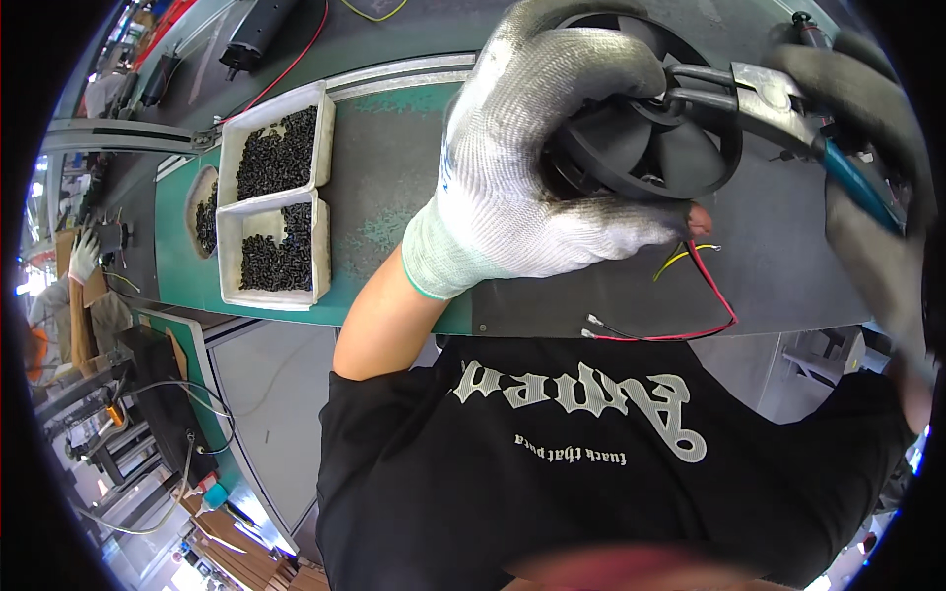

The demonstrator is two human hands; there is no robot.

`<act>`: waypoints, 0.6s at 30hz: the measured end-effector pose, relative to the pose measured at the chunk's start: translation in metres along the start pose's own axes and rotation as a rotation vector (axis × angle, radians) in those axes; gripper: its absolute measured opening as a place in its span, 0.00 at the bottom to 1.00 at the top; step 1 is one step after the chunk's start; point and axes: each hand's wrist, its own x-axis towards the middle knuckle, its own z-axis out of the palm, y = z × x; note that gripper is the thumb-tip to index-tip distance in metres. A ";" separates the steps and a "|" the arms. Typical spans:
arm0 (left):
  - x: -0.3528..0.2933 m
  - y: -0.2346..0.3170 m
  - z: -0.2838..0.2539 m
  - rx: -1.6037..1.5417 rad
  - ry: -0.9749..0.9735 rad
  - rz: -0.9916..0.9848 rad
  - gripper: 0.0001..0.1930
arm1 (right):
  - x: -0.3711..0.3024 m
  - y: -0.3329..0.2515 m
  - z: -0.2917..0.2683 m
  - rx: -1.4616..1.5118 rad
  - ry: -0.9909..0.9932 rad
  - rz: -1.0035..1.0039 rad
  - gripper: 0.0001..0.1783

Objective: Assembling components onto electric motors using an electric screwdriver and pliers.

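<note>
My left hand point(512, 167), in a white glove with grey-stained fingers, is wrapped round a round black housing with fan blades point(685, 163) inside. From its lower side hang a red wire point(719, 281), a black wire with metal terminals and a yellow-green wire point(675, 260). My right hand point(887, 148), dark-gloved and smeared by motion, grips pliers point(774, 98) with blue handles. Their two bent tips reach the hub of the fan, close to my left fingers. Whether the tips hold a small part there I cannot tell.
Two white trays, an upper one point(324, 138) and a lower one point(321, 246), hold many small black parts. Left of them lies a round dish point(195, 187) of similar parts. A black cylindrical unit point(258, 37) stands beyond a metal rail. Another person's gloved hand point(85, 256) shows far left.
</note>
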 end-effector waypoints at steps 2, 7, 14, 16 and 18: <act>-0.002 -0.005 0.002 0.017 -0.008 0.066 0.42 | 0.015 -0.002 0.009 0.037 -0.006 0.083 0.24; -0.013 -0.015 -0.002 -0.020 0.025 0.157 0.43 | 0.021 0.014 0.013 0.036 0.097 0.082 0.24; -0.009 0.001 -0.002 -0.163 -0.006 0.003 0.47 | 0.120 0.083 0.067 -0.513 0.740 -0.602 0.26; -0.008 -0.001 -0.001 -0.196 -0.012 0.011 0.49 | 0.119 0.121 0.085 -0.550 0.681 -0.463 0.25; -0.004 -0.006 -0.001 -0.245 -0.034 0.030 0.52 | 0.097 0.126 0.113 -0.421 0.650 -0.386 0.26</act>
